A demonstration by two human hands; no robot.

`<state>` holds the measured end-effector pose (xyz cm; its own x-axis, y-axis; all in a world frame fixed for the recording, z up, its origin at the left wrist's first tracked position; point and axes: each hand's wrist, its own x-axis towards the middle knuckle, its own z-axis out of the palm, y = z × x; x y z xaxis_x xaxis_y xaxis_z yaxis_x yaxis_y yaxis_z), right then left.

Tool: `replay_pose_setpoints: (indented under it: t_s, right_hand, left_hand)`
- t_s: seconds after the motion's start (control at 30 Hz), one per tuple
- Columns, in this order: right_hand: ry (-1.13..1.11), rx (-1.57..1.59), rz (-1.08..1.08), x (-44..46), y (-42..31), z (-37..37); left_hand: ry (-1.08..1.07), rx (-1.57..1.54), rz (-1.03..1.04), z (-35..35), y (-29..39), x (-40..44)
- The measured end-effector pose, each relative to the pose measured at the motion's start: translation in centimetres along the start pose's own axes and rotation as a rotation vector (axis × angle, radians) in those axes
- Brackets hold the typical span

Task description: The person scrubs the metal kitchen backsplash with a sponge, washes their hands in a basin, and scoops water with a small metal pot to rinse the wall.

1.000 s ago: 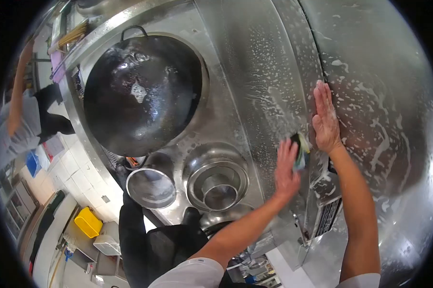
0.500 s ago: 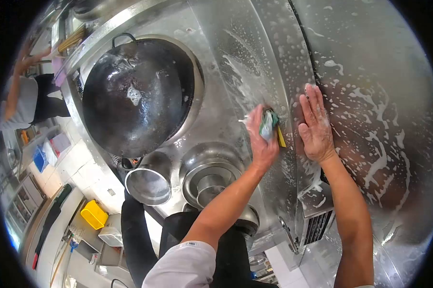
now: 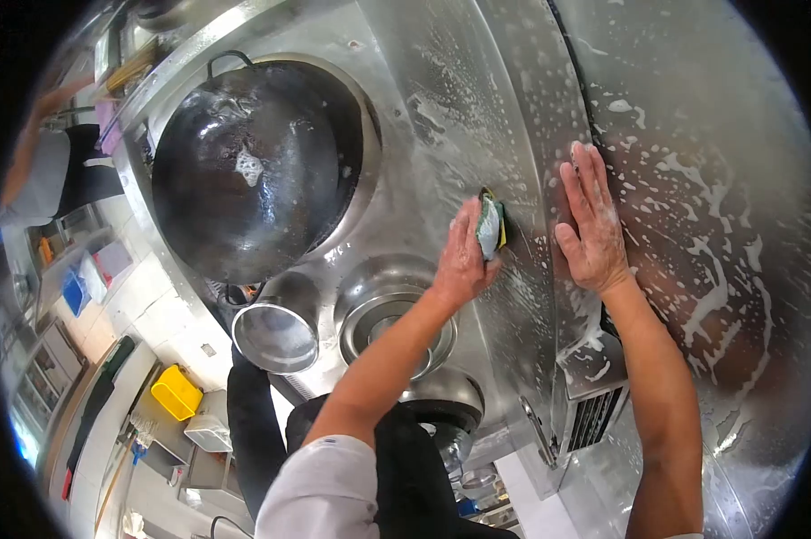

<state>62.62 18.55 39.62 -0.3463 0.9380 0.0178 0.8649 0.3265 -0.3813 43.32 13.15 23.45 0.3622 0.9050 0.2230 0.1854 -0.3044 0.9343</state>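
My left hand [image 3: 464,256] is closed around a soapy scouring sponge [image 3: 489,226] with green and yellow showing at its edges. The sponge is against the sloped, wet stainless steel panel [image 3: 450,135] beside the wok. My right hand [image 3: 592,229] lies flat with fingers stretched on the sudsy steel surface [image 3: 639,296] to the right, holding nothing. White foam is spotted and streaked across that surface.
A large black wok [image 3: 244,180] with a little foam inside sits at the left. Below it are a metal pot [image 3: 277,337] and nested steel bowls [image 3: 379,269]. A tap [image 3: 538,431] is near the bottom. Another person [image 3: 42,171] stands at far left, beyond the counter edge.
My left hand has moved left and slightly down with the sponge, and its arm has shifted left. Foam on the panel near it is thinner. My right hand has barely moved.
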Motion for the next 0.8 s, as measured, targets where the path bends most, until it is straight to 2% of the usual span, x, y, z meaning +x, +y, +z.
replay_pose_setpoints:
  t_s: [0.03, 0.07, 0.17, 0.23, 0.3, 0.4, 0.43, 0.53, 0.57, 0.63, 0.7, 0.8]
  right_hand:
    - [0.002, -0.001, -0.008, 0.1, 0.0, 0.0]
    - [-0.002, -0.01, -0.007, 0.1, 0.0, -0.1]
    - [-0.006, -0.014, -0.008, 0.1, 0.0, 0.0]
    - [-0.003, -0.019, -0.014, 0.0, 0.1, 0.0]
    - [-0.01, -0.019, -0.002, 0.0, 0.0, -0.1]
    - [-0.007, -0.021, 0.004, 0.0, 0.0, 0.0]
    - [-0.012, -0.014, 0.01, 0.0, 0.0, 0.0]
    - [-0.001, -0.013, -0.018, 0.0, 0.2, 0.2]
    - [0.008, -0.009, -0.036, 0.2, 0.4, 0.2]
    - [0.004, 0.002, -0.006, 0.0, 0.1, 0.7]
    - [-0.006, -0.011, -0.004, 0.5, 0.2, 0.1]
    - [-0.028, -0.028, -0.005, 0.7, 0.1, 0.0]
  left_hand:
    - [0.076, -0.022, -0.124, 0.8, 0.6, 0.1]
    - [0.084, -0.023, -0.122, 1.9, 1.1, 0.4]
    - [0.353, -0.467, -0.593, 2.8, 5.6, 2.1]
    - [0.405, -0.448, -0.599, 4.5, 9.1, 0.1]
    - [0.346, -0.368, -0.417, 5.4, 12.1, -3.4]
    - [0.373, -0.35, -0.39, 6.0, 10.5, -1.1]
    - [0.466, -0.281, -0.232, 4.6, 8.5, 3.4]
    - [0.088, 0.265, -0.376, -1.3, -8.4, 20.6]
    - [0.07, 0.265, -0.387, -1.4, -7.2, 20.8]
    - [0.378, -0.138, -0.285, -2.7, -2.1, 20.9]
    - [0.719, -0.216, -0.01, 0.5, 3.3, 15.2]
    - [0.291, -0.404, -0.281, 6.1, 12.4, -3.3]
